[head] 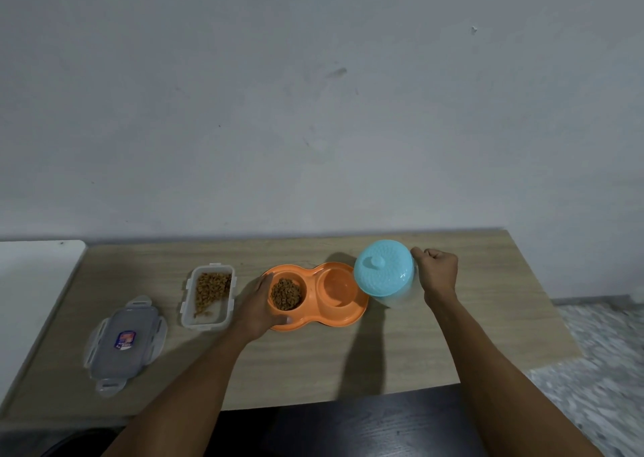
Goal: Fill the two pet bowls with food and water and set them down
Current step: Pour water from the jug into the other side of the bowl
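Pouring the water looks to be the step in hand. The food side appears done: the left well (285, 294) of the orange plastic double pet bowl (348, 319) is heaped with brown kibble, while the right well (339, 287) shows only orange plastic, and I cannot tell whether any water is in it yet. The double pet bowl rests on the pale wood-grain table (313, 362), near its middle.

The right hand (437, 272) is closed into a fist beside the translucent jug with a turquoise lid (383, 268), apparently round a handle that the fingers hide. The jug leans towards the right well, its lid overlapping that well's far edge.

The left hand (258, 308) steadies the bowl's left end, fingers laid along the far rim and thumb hooked over the near rim.

Next, I judge, the jug needs a slow further tilt with the spout over the right well, so nothing splashes onto the kibble.

To the left stand a clear rectangular tub of kibble (205, 322) and its clip-lock lid (125, 341), lying apart.
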